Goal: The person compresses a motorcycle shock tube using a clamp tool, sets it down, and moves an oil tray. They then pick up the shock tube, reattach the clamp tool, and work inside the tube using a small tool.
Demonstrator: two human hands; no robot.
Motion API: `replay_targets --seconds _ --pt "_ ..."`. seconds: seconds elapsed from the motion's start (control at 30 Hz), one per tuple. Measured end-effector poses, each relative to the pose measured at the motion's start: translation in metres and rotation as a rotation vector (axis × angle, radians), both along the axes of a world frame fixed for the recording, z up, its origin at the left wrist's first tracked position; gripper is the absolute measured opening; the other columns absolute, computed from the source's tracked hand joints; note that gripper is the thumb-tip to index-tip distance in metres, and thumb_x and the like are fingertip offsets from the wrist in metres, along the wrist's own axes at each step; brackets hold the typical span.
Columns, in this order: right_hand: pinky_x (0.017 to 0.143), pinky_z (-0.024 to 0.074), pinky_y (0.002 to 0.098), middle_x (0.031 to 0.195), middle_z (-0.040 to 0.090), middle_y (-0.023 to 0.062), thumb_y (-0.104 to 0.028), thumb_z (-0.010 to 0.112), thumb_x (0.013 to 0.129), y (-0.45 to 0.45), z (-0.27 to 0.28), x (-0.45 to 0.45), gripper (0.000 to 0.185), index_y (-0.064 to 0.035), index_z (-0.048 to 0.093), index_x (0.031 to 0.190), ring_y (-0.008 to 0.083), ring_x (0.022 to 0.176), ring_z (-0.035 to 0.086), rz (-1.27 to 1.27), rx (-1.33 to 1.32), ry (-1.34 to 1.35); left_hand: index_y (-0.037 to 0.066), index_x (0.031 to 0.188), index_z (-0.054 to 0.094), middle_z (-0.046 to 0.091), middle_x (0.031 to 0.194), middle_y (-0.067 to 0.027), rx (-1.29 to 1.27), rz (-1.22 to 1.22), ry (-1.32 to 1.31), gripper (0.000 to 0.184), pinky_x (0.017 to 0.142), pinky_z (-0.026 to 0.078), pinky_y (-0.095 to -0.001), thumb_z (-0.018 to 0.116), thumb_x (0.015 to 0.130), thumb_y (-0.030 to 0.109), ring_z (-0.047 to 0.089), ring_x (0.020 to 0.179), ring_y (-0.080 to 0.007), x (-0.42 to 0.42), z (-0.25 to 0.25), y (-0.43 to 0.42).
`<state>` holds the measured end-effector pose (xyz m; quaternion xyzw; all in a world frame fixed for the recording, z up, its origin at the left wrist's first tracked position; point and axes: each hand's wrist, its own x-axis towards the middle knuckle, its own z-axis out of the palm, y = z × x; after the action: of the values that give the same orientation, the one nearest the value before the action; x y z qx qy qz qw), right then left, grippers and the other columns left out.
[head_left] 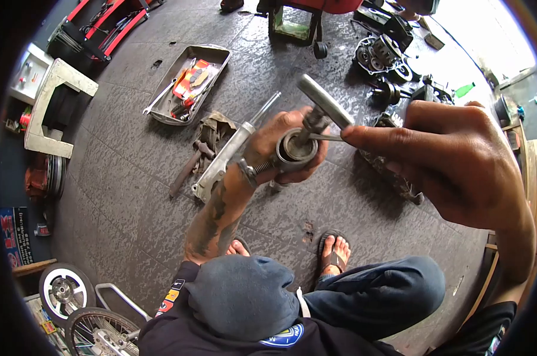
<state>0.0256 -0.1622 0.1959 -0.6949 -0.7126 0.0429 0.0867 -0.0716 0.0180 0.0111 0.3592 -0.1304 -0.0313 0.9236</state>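
Head view, left to right. Upper left: tool tray (222, 57) on the floor; below it, a hammer (186, 175), head against a crumpled rag (217, 126). Centre: your left hand (271, 139) has its fingers wrapped around the metal tube (297, 147), open end facing you. T-shaped bar (323, 98) leans out of that mouth; thin metal tool (329, 137) reaches in beside its stem. Right: your right hand (458, 157), forefinger outstretched to the thin tool; can't tell whether the other fingers grip it. Risks, judged: off-centre pressure could skid the tool into your left fingers; slack hold could let the tube twist.
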Motion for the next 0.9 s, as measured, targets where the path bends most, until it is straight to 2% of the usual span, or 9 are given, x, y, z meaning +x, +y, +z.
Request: replay_targets --seconds 0.17,0.33,0.53,0.6,0.63,0.67,0.73,0.77,0.9 --pt "0.042 0.0380 0.0326 0.060 0.050 0.0072 -0.002 0.067 0.072 -0.003 0.010 -0.006 0.040 -0.0117 0.066 0.111 0.0166 0.048 0.052 -0.031 -0.042 -0.046 -0.003 0.079 0.055 0.051 0.053 -0.0079 0.061 -0.073 0.138 0.052 0.026 0.028 -0.0228 0.039 0.092 0.046 0.041 0.031 -0.0111 0.005 -0.007 -0.004" --pt "0.042 0.0383 0.0322 0.061 0.050 0.0071 -0.002 0.067 0.073 -0.002 0.015 -0.013 0.040 -0.0120 0.065 0.112 0.0161 0.048 0.052 -0.063 -0.114 -0.080 -0.003 0.074 0.057 0.051 0.049 -0.0061 0.057 -0.006 0.230 0.055 0.026 0.028 -0.0226 0.038 0.092 0.045 0.041 0.031 -0.0105 -0.003 0.019 -0.008" --pt "0.043 0.0388 0.0330 0.062 0.046 0.0068 0.002 0.063 0.072 -0.004 0.008 -0.023 0.047 -0.0123 0.063 0.118 0.0175 0.049 0.049 -0.120 -0.137 -0.062 -0.001 0.072 0.059 0.050 0.046 -0.0049 0.045 -0.037 0.127 0.057 0.028 0.028 -0.0216 0.035 0.093 0.046 0.042 0.032 -0.0097 -0.004 0.003 -0.005" --pt "0.045 0.0385 0.0337 0.061 0.045 0.0069 0.002 0.062 0.072 -0.003 0.004 -0.025 0.049 -0.0123 0.062 0.118 0.0179 0.048 0.046 -0.154 -0.137 -0.025 0.000 0.070 0.060 0.048 0.044 -0.0042 0.172 0.207 0.095 0.065 0.028 0.028 -0.0214 0.030 0.094 0.053 0.041 0.030 -0.0098 -0.008 0.009 -0.007" --pt "0.045 0.0384 0.0339 0.061 0.044 0.0070 0.003 0.062 0.072 -0.003 0.001 -0.025 0.049 -0.0123 0.062 0.119 0.0180 0.048 0.045 -0.165 -0.137 -0.014 -0.001 0.083 0.060 0.053 0.052 -0.0047 0.260 0.191 0.007 0.072 0.033 0.034 -0.0202 0.025 0.092 0.061 0.047 0.038 -0.0091 -0.007 0.006 -0.002" --pt "0.046 0.0381 0.0342 0.061 0.043 0.0070 0.003 0.062 0.072 -0.003 -0.002 -0.025 0.050 -0.0124 0.061 0.120 0.0183 0.048 0.043 -0.186 -0.109 -0.004 -0.001 0.083 0.060 0.053 0.052 -0.0047 0.258 0.196 0.003 0.072 0.033 0.034 -0.0202 0.025 0.092 0.061 0.047 0.038 -0.0091 -0.006 0.008 -0.007" --pt "0.046 0.0377 0.0344 0.060 0.043 0.0071 0.003 0.062 0.072 -0.002 -0.005 -0.022 0.051 -0.0126 0.061 0.120 0.0185 0.047 0.042 -0.202 -0.085 0.003 -0.004 0.107 0.048 0.055 0.065 -0.0151 0.047 0.553 0.003 0.076 0.038 0.040 -0.0238 0.018 0.091 0.063 0.047 0.041 -0.0133 -0.008 0.014 -0.026" --pt "0.046 0.0375 0.0343 0.060 0.043 0.0068 0.003 0.062 0.072 -0.002 -0.006 -0.020 0.051 -0.0126 0.061 0.120 0.0182 0.048 0.041 -0.201 -0.077 0.020 -0.003 0.116 0.042 0.055 0.066 -0.0129 0.128 0.619 -0.018 0.079 0.041 0.041 -0.0235 0.019 0.089 0.067 0.049 0.045 -0.0118 -0.009 0.008 -0.028" --pt "0.046 0.0355 0.0332 0.060 0.043 0.0061 0.004 0.062 0.071 -0.004 0.006 -0.014 0.050 -0.0121 0.063 0.118 0.0168 0.048 0.041 -0.205 -0.074 0.019 -0.002 0.114 0.043 0.055 0.078 -0.0120 0.366 0.619 -0.052 0.079 0.044 0.043 -0.0229 0.029 0.086 0.070 0.053 0.055 -0.0119 -0.013 -0.002 -0.026"
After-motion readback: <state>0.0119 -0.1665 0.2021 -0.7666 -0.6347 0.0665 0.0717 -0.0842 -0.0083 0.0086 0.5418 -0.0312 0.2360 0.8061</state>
